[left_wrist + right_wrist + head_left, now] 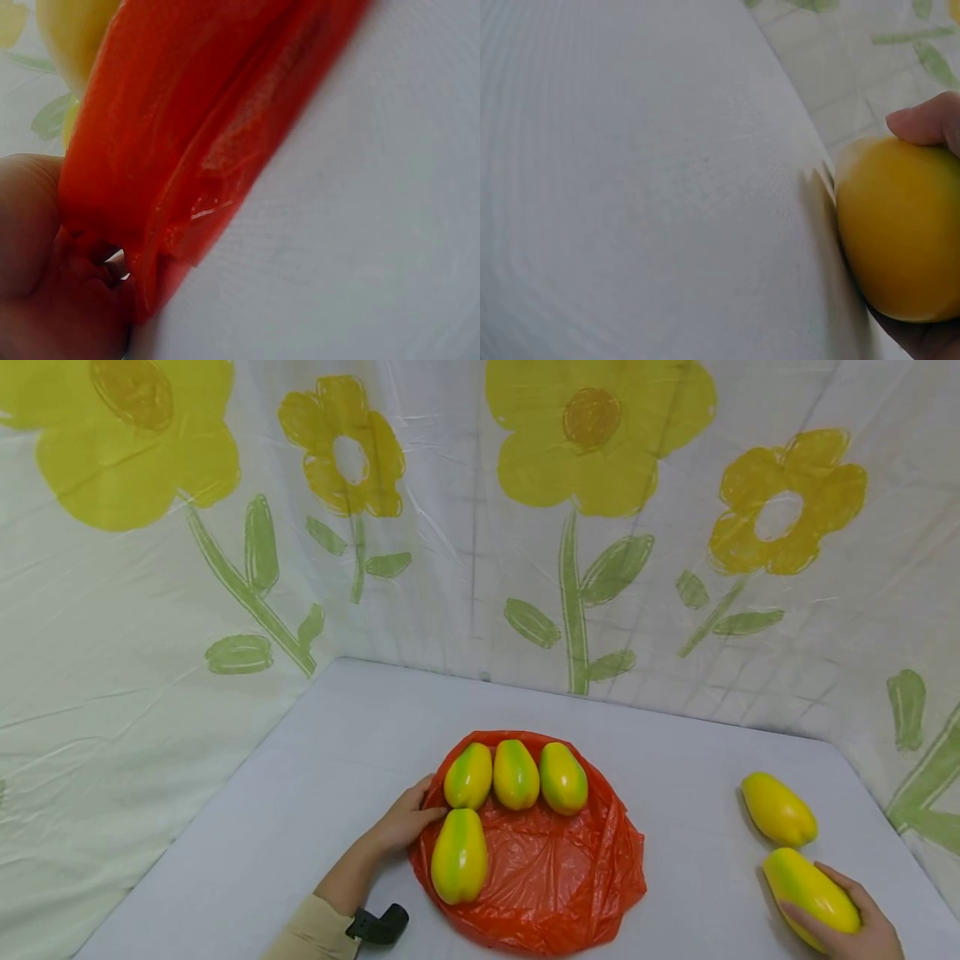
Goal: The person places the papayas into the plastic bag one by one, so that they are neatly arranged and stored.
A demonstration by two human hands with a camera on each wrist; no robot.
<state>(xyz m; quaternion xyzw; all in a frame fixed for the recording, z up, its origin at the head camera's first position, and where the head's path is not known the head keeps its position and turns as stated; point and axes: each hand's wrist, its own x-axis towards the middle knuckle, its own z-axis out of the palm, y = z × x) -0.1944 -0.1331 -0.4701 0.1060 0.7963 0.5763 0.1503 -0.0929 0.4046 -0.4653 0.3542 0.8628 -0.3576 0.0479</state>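
Note:
My left hand [408, 814] holds the left edge of a red plastic bag [547, 860] that sits on the table, with its rim folded round. In the left wrist view, the thumb and fingers pinch the red plastic [172, 127]. Several yellow-green papayas rest on the bag: three in a row along its far side, the middle one [516, 775] among them, and one [459, 856] at the near left. At the right, my right hand [862, 922] grips another papaya [813, 893] on its sides; the right wrist view shows its rounded yellow end [900, 232].
Just beyond the right hand lies one more papaya [780, 810] on the white table [697, 827]. A white sheet [450, 568] printed with yellow flowers hangs behind and along the sides. A black strap [378, 925] is on the left wrist.

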